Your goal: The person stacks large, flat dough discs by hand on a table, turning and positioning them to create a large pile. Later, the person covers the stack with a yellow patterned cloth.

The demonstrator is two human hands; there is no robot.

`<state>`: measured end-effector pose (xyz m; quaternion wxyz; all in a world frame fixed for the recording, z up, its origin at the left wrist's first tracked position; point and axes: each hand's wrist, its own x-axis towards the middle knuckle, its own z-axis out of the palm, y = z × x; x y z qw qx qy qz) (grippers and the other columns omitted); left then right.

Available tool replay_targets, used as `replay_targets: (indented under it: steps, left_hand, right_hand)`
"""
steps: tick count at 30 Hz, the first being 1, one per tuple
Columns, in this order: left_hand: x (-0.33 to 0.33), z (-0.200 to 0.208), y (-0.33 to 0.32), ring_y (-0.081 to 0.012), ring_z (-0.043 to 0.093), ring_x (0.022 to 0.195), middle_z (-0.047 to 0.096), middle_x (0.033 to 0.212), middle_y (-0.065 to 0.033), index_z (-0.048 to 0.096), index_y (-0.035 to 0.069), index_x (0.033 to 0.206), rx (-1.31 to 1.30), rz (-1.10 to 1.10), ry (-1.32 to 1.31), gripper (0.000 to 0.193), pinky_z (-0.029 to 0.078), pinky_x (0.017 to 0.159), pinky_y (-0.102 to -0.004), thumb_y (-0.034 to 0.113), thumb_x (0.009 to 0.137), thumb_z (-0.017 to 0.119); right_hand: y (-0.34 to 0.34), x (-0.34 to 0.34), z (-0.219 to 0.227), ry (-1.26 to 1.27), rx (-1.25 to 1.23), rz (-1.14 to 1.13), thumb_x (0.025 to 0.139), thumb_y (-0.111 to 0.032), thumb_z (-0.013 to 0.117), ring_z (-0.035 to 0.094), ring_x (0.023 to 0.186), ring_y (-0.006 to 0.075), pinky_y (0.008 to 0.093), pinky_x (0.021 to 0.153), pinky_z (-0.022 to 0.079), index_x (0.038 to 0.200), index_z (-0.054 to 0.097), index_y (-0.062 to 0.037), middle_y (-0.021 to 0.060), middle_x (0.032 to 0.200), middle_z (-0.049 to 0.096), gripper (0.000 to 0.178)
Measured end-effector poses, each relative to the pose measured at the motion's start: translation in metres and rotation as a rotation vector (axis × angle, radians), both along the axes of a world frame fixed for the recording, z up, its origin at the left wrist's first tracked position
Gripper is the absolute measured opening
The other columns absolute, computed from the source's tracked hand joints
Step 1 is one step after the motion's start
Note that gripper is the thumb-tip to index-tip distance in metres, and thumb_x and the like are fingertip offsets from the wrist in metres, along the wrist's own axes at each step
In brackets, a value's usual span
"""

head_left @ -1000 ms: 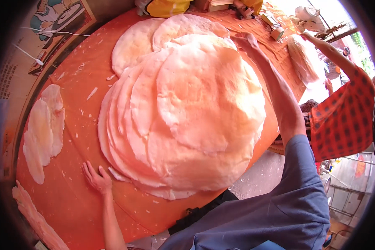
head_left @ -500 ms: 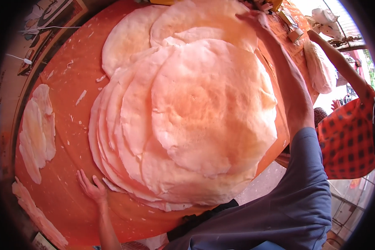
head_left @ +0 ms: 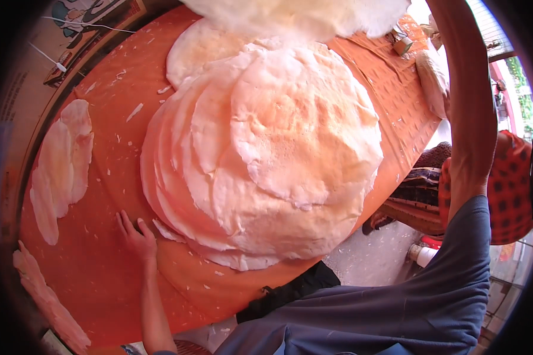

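Observation:
A pile of large, thin, pale round flatbreads [head_left: 302,130] lies overlapped on the orange-covered table [head_left: 115,177]. Left of its near edge, my left hand [head_left: 137,238] rests on the cover with fingers spread, holding nothing. My right forearm [head_left: 475,100] reaches up past the top right edge of the picture, so the hand itself is out of sight. At the top, a raised flatbread [head_left: 302,16] hangs over the far side of the pile, blurred and cut off by the picture's edge. Another flatbread [head_left: 198,50] lies partly beneath it on the table.
Folded pale sheets [head_left: 62,168] lie at the table's left, with a long strip [head_left: 50,299] nearer me. Small scraps dot the cover. At the far right are a small box [head_left: 401,44] and a pale plastic-looking bundle [head_left: 432,80]. A person in a red checked shirt [head_left: 512,189] is at right.
The far flatbread has come up off the table. My right arm has risen, taking its hand out of the picture. My left hand stays flat on the cover while the view has shifted slightly.

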<state>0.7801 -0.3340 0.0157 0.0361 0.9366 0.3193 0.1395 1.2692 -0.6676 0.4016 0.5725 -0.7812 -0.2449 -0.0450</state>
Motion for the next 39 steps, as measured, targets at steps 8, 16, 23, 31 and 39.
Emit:
replay_targets:
  steps: [8, 16, 23, 31, 39]
  left_hand:
    - [-0.041, -0.006, 0.017, -0.0406, 0.040, 0.133, 0.044, 0.143, -0.0245, 0.048, -0.003, 0.136, 0.121, 0.083, 0.033, 0.050, 0.032, 0.110, -0.0494, 0.022, 0.093, 0.051]
    - [0.003, -0.015, 0.006, -0.0408, 0.040, 0.133, 0.044, 0.143, -0.0229, 0.047, -0.002, 0.137, 0.030, -0.025, -0.058, 0.051, 0.032, 0.111, -0.0493, 0.021, 0.091, 0.052]
    - [-0.016, -0.001, 0.008, -0.0409, 0.040, 0.133, 0.044, 0.143, -0.0229, 0.047, -0.002, 0.137, 0.035, 0.028, 0.002, 0.051, 0.032, 0.110, -0.0489, 0.019, 0.091, 0.052]
    - [-0.001, -0.003, 0.007, -0.0425, 0.042, 0.131, 0.044, 0.141, -0.0248, 0.048, -0.003, 0.136, 0.033, -0.022, -0.002, 0.050, 0.033, 0.110, -0.0492, 0.017, 0.090, 0.053]
    - [-0.011, -0.007, 0.009, -0.0420, 0.041, 0.132, 0.044, 0.142, -0.0245, 0.048, -0.002, 0.137, 0.008, 0.008, -0.042, 0.050, 0.034, 0.109, -0.0496, 0.018, 0.091, 0.053]
  right_hand:
    - [-0.033, -0.022, -0.175, 0.609, -0.665, 0.120, 0.080, -0.045, 0.076, 0.064, 0.073, 0.0140, 0.0309, 0.066, 0.055, 0.100, 0.069, -0.0045, 0.0049, 0.086, 0.067, 0.046]
    - [-0.028, 0.130, -0.297, 0.230, -0.741, -0.088, 0.078, -0.047, 0.076, 0.054, 0.065, 0.0114, 0.0287, 0.058, 0.044, 0.081, 0.069, -0.0063, 0.0007, 0.070, 0.058, 0.041]
    - [0.052, 0.156, -0.368, 0.421, -0.565, 0.025, 0.072, -0.042, 0.081, 0.045, 0.051, 0.0122, 0.0304, 0.049, 0.036, 0.074, 0.069, -0.0092, -0.0016, 0.056, 0.046, 0.035]
    - [0.055, 0.216, -0.365, -0.354, -0.791, 0.145, 0.081, -0.034, 0.071, 0.058, 0.058, 0.0191, 0.0326, 0.055, 0.046, 0.074, 0.068, -0.0081, 0.0051, 0.066, 0.060, 0.027]
    - [0.118, 0.036, -0.154, -0.551, -0.194, -0.017, 0.073, -0.025, 0.074, 0.061, 0.058, 0.0181, 0.0350, 0.058, 0.049, 0.074, 0.069, -0.0051, 0.0094, 0.062, 0.064, 0.021]
